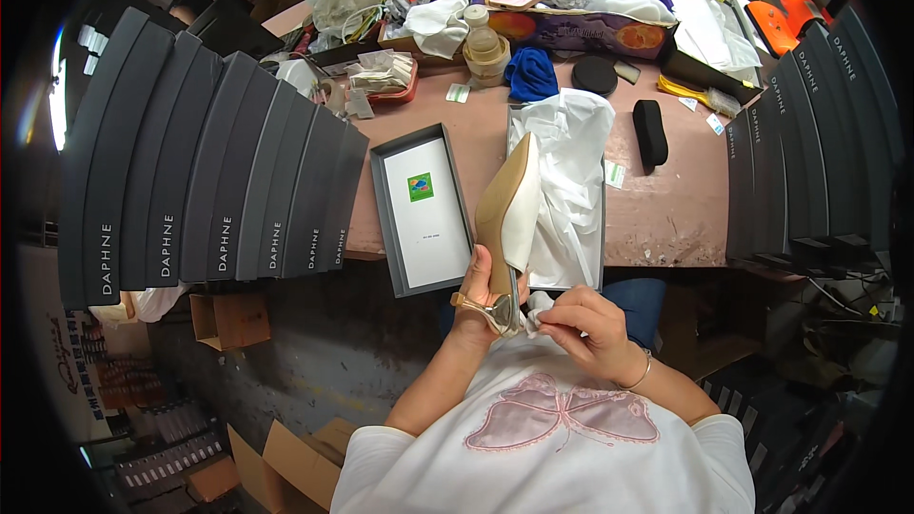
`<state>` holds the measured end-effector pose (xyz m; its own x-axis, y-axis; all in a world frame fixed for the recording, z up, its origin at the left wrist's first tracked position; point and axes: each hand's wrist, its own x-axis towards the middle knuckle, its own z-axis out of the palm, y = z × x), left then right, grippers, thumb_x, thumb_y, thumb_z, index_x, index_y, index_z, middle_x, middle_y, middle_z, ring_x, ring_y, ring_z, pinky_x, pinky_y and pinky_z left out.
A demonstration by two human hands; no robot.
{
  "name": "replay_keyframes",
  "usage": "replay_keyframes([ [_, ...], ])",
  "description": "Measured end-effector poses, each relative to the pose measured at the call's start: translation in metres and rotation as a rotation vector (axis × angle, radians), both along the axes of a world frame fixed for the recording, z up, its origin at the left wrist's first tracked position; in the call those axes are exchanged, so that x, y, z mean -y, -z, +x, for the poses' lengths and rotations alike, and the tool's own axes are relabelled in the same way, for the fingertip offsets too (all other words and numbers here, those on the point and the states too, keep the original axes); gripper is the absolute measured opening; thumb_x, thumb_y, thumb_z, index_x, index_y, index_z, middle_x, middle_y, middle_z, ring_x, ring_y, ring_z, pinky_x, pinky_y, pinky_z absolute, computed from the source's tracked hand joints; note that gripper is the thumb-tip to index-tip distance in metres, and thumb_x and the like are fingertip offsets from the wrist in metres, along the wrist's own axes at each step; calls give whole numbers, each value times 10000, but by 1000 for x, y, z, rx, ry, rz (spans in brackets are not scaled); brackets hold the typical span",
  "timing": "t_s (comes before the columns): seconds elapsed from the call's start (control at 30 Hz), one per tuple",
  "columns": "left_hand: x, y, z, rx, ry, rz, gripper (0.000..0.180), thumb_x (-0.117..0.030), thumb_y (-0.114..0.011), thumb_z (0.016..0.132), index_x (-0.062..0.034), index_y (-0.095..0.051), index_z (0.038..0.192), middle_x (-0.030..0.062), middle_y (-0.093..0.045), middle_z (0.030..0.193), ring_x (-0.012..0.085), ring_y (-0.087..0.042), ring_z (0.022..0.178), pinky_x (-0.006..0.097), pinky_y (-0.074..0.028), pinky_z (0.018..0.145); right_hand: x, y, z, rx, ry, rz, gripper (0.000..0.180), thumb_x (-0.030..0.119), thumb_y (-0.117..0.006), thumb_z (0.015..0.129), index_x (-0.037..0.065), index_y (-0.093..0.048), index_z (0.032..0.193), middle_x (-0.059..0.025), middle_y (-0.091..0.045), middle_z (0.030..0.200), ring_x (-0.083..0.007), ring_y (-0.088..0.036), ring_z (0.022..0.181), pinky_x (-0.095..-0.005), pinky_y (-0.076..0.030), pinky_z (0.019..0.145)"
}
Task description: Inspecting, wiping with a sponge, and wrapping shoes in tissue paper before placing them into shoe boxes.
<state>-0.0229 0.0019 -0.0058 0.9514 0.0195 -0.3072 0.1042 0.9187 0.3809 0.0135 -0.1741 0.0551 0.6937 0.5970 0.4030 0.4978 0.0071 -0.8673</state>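
A white pointed-toe heeled shoe [521, 219] is tilted toe-up in front of me, its tan sole facing left. My left hand [473, 312] is closed around its heel end, where a shiny metallic part and a tan strap show. In my right hand [592, 331], pinched between the fingers, is a small white wad [539, 306], paper or cloth, close beside the shoe's heel end. Behind the shoe lies an open dark shoebox [603, 238] with white tissue paper [571, 171] spilling up out of it. Left of it is the dark-rimmed box lid [388, 205], inner side up, with a green sticker.
Stacked dark shoeboxes [205, 171] rise at the left, and more boxes [795, 143] stand at the right. On the table are a black oblong pad [650, 133], a blue cloth [531, 74], a yellow-handled brush [700, 95] and a red tray [405, 93]. Farther back, a carton [581, 35] holds crumpled paper.
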Motion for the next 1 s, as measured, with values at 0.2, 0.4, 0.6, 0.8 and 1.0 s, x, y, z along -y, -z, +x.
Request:
replay_keyframes([
  [0.2,9,-9,-3,-84,-55,107,508,-495,-448,952,-41,-516,1170,73,-595,880,138,-555,616,249,-420,465,-14,0,0,99,-37,11,234,14,-739,712,19,-654,930,-91,-586,816,-232,-573,705,-313,-467,603],
  [0.4,15,-19,-6,-127,-31,93,502,-450,-465,957,-64,-463,1278,93,-618,1085,198,-639,976,311,-563,783,-26,12,18,235,97,-77,205,-3,-707,725,24,-626,912,-103,-581,812,-254,-570,690,-333,-461,595],
  [0.6,3,3,-13,37,37,-70,547,-518,-432,950,-49,-516,1216,78,-620,1000,149,-622,830,272,-532,649,-25,10,-4,139,23,19,196,20,-685,725,21,-622,910,-110,-565,813,-282,-553,688,-374,-457,600],
  [0.8,24,-39,-7,-341,-161,119,566,-560,-380,954,-50,-534,1145,44,-558,871,108,-524,661,214,-435,537,-28,4,-5,86,-38,11,173,32,-688,737,27,-619,897,-113,-563,830,-293,-571,727,-358,-470,639],
  [1.0,2,-12,-6,100,14,-102,628,-560,-381,951,35,-570,1021,86,-548,828,115,-427,563,204,-308,448,-10,-3,-9,-221,-355,17,96,74,-689,814,23,-634,873,-95,-594,816,-237,-595,745,-308,-478,659],
])
